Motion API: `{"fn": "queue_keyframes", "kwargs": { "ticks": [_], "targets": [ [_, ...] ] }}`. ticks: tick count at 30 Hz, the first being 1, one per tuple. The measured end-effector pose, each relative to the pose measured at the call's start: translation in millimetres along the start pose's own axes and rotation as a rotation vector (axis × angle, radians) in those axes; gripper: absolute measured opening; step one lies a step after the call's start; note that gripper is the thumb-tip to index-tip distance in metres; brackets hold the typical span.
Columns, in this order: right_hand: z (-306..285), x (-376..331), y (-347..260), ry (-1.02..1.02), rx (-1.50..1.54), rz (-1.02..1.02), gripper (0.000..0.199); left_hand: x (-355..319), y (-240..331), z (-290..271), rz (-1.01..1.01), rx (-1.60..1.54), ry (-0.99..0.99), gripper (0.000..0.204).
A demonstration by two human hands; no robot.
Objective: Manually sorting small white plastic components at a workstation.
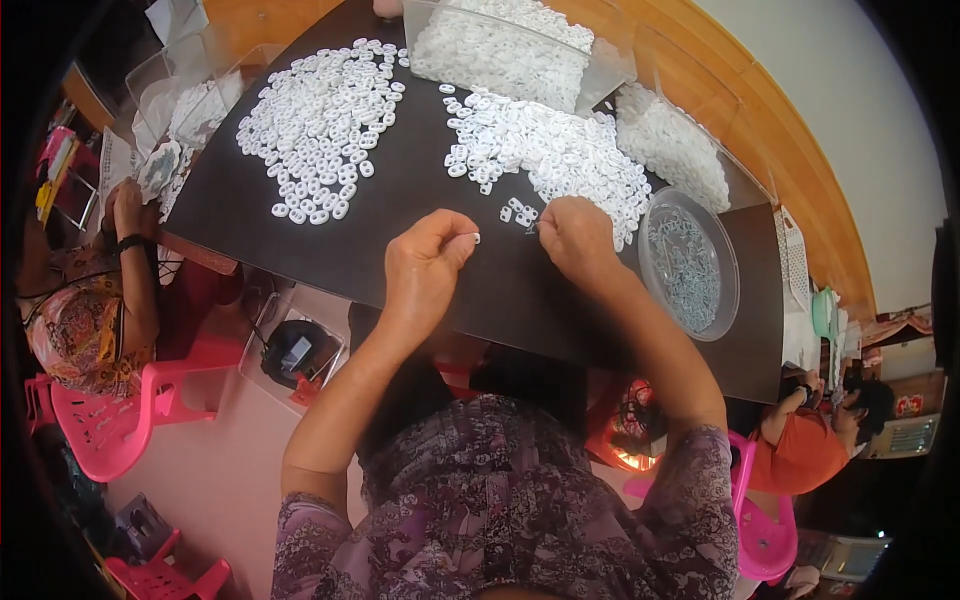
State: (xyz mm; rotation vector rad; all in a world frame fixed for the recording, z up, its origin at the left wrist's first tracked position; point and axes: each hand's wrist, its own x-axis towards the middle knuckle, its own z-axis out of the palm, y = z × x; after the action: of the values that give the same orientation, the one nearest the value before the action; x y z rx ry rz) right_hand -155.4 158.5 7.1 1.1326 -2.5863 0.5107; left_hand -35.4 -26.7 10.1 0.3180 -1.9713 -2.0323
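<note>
My left hand [422, 262] is closed in a pinch above the near part of the dark table [340, 262]. A small white plastic piece [477, 238] pokes out between its thumb and forefinger. My right hand [580, 238] has its fingers pressed together at the table top, beside a few thin grey screws or nails [531, 229]. Whether it grips one of them is hidden. Just beyond its fingertips lie several loose white plastic pieces [519, 211]. Further back, a heap of similar white pieces [550, 150] spreads to the right, and a heap of white two-holed ovals [320, 120] lies on the left.
A round clear tub [737, 270] of grey screws or nails stands by my right forearm. Clear bins [600, 75] of white pieces line the back. One person [90, 310] sits at left, another in orange [805, 450] at right. A pink chair [110, 425] stands at left.
</note>
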Motion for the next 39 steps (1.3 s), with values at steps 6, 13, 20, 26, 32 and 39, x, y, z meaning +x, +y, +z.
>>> {"fn": "queue_keyframes", "kwargs": {
  "ticks": [6, 13, 20, 26, 32, 39],
  "targets": [
    [-7.6, -5.8, -4.6, 0.033, 0.062, 0.018, 0.005, 5.7, 2.2, 4.8, 0.33, 0.484, 0.016, 0.009],
    [-17.3, -7.8, -7.4, 0.025, 0.194, 0.043, 0.008, 11.2, 0.9, 2.5, 0.154, 0.294, -0.047, 0.016],
    [-19.3, -10.5, -10.9, -0.012, 0.477, 0.249, 0.015, 10.2, -2.6, 4.9, 0.35, 0.428, -0.026, 0.013],
    [-18.0, -11.8, -6.4, -0.044, 0.843, 0.435, 0.015, 12.9, -3.6, 8.7, -0.057, -0.076, -0.156, 0.007],
    [-18.1, -10.8, -15.2, -0.025, 0.886, 0.476, 0.016, 8.4, -1.7, 17.3, 0.01, -0.067, -0.031, 0.009],
    [-27.5, -10.5, -36.3, -0.031, 0.994, 0.467, 0.019, 10.5, -0.6, 31.2, 0.503, 0.402, 0.052, 0.009]
  ]
}}
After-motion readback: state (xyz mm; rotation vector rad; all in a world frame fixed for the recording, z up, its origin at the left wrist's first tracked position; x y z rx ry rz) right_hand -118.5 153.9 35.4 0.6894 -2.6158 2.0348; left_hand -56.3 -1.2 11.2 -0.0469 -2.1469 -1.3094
